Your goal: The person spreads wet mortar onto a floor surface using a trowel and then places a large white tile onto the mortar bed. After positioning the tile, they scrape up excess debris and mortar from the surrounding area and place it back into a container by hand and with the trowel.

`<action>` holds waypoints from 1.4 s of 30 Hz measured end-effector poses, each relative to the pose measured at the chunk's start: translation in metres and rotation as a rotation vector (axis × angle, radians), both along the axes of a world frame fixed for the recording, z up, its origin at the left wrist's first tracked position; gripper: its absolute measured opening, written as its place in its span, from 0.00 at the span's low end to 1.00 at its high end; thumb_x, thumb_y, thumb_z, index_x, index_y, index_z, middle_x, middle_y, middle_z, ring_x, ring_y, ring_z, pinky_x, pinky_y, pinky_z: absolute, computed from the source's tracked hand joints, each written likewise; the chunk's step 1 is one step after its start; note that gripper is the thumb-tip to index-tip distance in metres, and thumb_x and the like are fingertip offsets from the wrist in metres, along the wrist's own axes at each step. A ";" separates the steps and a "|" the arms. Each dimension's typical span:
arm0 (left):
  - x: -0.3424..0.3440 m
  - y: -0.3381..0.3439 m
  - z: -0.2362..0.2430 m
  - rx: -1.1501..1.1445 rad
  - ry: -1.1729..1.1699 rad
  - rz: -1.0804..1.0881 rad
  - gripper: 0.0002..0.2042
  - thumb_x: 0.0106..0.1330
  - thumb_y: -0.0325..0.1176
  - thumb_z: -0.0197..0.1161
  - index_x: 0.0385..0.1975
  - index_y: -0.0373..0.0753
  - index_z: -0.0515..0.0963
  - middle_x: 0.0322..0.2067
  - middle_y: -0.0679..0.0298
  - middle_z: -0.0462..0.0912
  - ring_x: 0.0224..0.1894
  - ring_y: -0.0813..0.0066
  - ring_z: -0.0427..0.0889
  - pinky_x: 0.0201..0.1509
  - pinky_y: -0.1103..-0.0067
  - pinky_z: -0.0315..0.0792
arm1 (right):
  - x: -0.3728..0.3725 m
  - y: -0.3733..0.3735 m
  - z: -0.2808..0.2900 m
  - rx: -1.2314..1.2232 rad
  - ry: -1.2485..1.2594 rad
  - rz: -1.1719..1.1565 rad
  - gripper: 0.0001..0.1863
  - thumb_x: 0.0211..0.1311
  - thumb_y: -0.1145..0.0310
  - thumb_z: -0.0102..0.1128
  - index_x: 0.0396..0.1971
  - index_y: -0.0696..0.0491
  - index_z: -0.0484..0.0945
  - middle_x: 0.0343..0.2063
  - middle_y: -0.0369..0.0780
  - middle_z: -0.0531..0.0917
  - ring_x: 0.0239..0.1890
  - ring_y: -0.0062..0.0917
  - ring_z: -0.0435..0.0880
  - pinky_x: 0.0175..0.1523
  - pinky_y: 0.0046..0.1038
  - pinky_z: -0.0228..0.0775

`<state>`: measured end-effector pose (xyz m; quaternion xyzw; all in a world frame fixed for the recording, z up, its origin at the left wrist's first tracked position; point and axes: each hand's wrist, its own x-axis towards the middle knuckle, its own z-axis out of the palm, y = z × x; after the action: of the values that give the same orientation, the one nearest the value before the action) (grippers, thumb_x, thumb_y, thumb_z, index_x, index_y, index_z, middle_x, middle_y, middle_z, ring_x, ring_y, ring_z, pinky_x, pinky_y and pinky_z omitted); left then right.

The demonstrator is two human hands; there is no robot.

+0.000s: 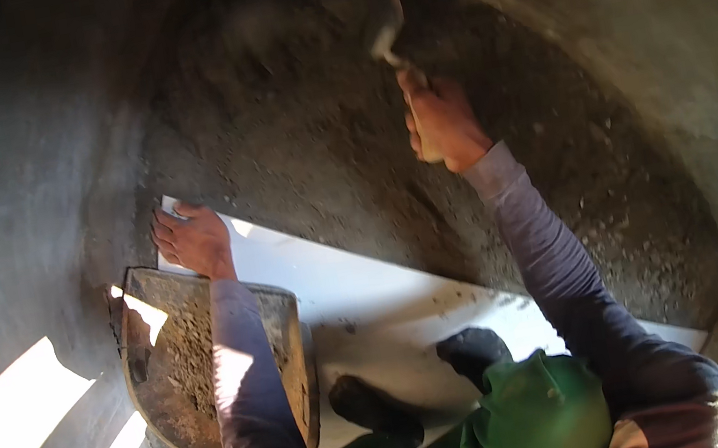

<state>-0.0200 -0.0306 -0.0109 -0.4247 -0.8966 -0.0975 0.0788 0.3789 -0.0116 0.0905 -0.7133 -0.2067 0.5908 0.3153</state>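
Note:
My right hand (pixel 446 119), reaching forward, is closed around the handle of a trowel (pixel 389 34). The trowel's blade looks blurred over the dark, rough ground. At the left, my left hand (pixel 196 240) is at the far corner of a white board (pixel 339 275), its fingers bent over the board's edge. Their undersides are hidden. Below that hand, partly covered by my left forearm, sits a worn open container (pixel 287 307) holding crumbly grey-brown mortar or soil (pixel 191 356).
Smooth grey concrete walls (pixel 16 215) curve around me on both sides. Beyond the board lies dark, uneven ground (pixel 321 164), with loose crumbs (pixel 638 244) at the right. My dark shoes (pixel 475 352) are on the board. Bright sunlight patches fall at the lower left.

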 end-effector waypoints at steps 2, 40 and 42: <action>-0.010 -0.010 -0.004 -0.040 0.007 -0.004 0.31 0.84 0.51 0.43 0.76 0.37 0.71 0.76 0.53 0.71 0.80 0.53 0.66 0.84 0.57 0.57 | -0.014 -0.006 0.025 0.311 -0.052 0.065 0.21 0.81 0.48 0.61 0.43 0.54 0.76 0.23 0.35 0.75 0.17 0.24 0.76 0.22 0.35 0.71; -0.008 0.001 0.000 0.003 -0.028 0.020 0.33 0.83 0.56 0.44 0.74 0.35 0.73 0.74 0.50 0.73 0.79 0.52 0.66 0.84 0.57 0.57 | 0.052 -0.069 -0.044 0.066 0.080 -0.284 0.20 0.79 0.43 0.65 0.40 0.46 0.76 0.18 0.29 0.71 0.14 0.17 0.71 0.17 0.26 0.61; -0.007 -0.002 0.007 -0.039 0.021 0.012 0.33 0.83 0.55 0.44 0.74 0.36 0.73 0.74 0.51 0.74 0.79 0.52 0.67 0.83 0.58 0.58 | 0.039 -0.097 -0.016 0.082 0.062 -0.317 0.19 0.79 0.44 0.65 0.40 0.46 0.77 0.18 0.29 0.72 0.14 0.17 0.72 0.17 0.26 0.61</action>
<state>-0.0267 -0.0324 -0.0035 -0.4220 -0.8999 -0.0749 0.0806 0.4180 -0.1087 0.0750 -0.7050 -0.1056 0.5465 0.4395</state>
